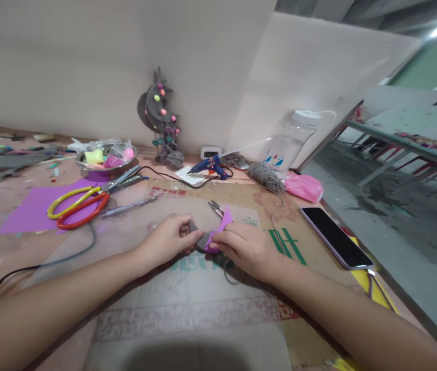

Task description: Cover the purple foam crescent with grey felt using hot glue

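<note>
My left hand [170, 238] pinches a small grey felt piece [203, 241] between thumb and fingers, above the cardboard. From the right, my right hand [244, 247] grips a purple strip [225, 219] with its fingertips, against the grey piece; the strip's pointed end sticks up past the fingers. Whether the two pieces are joined cannot be made out. A thin grey cord hangs below the right hand. Just beyond the hands lie small metal snips [215, 207], their handles hidden behind the purple strip and hand.
Cardboard [187, 319] covers the table. Scissors [83, 206] lie on a purple sheet [25, 211] at left, near a pen [129, 206] and a metal bowl [104, 170]. Behind are a glue gun [211, 166], grey yarn [265, 178] and a jug [291, 139]. A phone [334, 236] lies right.
</note>
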A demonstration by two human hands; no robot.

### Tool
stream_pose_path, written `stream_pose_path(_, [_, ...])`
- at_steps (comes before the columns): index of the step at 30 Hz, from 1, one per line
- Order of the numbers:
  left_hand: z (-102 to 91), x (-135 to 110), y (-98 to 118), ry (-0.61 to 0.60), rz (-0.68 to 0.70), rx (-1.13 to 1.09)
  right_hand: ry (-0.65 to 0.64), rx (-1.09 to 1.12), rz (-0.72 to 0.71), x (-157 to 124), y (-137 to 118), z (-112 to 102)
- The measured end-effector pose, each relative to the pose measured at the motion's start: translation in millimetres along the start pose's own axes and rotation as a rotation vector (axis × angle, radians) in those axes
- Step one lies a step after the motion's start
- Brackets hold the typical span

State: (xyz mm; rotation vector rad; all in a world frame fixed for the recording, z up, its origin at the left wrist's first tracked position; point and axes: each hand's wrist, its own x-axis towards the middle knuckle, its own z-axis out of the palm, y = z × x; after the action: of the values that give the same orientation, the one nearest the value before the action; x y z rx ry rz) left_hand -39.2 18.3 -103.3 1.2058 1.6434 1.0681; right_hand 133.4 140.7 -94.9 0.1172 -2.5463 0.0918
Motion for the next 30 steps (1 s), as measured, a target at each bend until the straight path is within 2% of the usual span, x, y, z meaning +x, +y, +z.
stream_pose_path(4, [-0.6, -0.6, -0.2, -0.020, -0.033, -0.032, 0.023, 0.071, 0.152, -6.6, 3.7, 4.1])
stream_pose_path(8, [-1.3, -1.7, -1.8, -0.032, -0.012, -0.017, -0.019, 0.123, 0.235, -11.4, 4.2, 1.8])
stream_pose_path(15, [-2.2, -4.7, -1.1, -0.030, -0.056, -0.019, -0.031, 0.183, 0.271, -14.3, 0.9, 3.0])
stream_pose_path(23, [-4.0, -5.6, -1.1, -0.073, -0.056, -0.045, -0.033, 0.143, 0.269, -13.1, 3.4, 5.1])
stream_pose_path(30, [-2.6, -5.5, -4.4, -0.064, 0.045, -0.013, -0.085, 0.096, 0.302, -13.9, 8.5, 5.8])
